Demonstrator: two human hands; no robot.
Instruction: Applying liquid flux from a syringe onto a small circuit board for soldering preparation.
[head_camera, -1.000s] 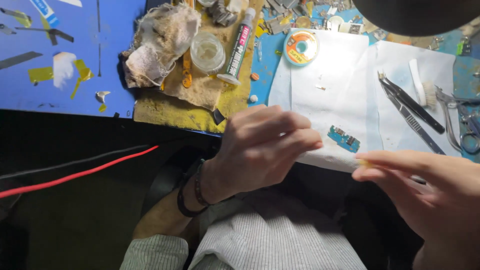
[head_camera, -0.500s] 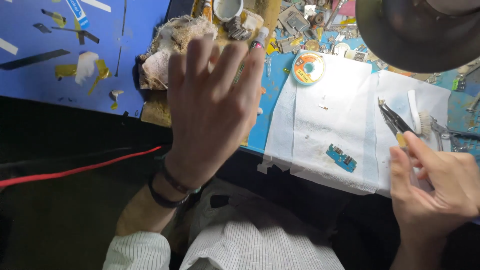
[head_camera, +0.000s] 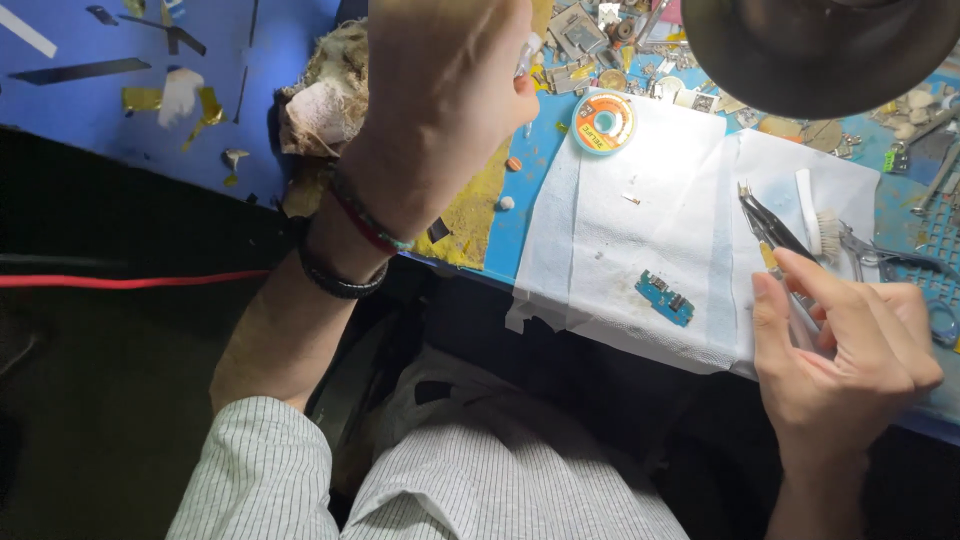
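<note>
Right hand (head_camera: 850, 350), lower right: fingers closed on black tweezers (head_camera: 775, 232) over white paper towel (head_camera: 640, 230). Small blue circuit board (head_camera: 666, 298) lay on towel, centre. Left hand (head_camera: 450, 90), top centre: raised, grip could not be told

A blue-topped workbench (head_camera: 90, 100) fills the upper part of the frame, its near edge running from the left side down toward the lower right. Strips of dark tape and scraps of yellow foil (head_camera: 140, 98) lie on it at upper left. A worn yellow mat (head_camera: 472, 205) sits at top centre, and white paper towels (head_camera: 640, 240) cover the bench at centre right. A round dark lamp shade (head_camera: 820, 45) hangs at upper right, lighting the towels brightly. Below the bench edge the area is dark; a red cable (head_camera: 120, 281) crosses it at left.
</note>
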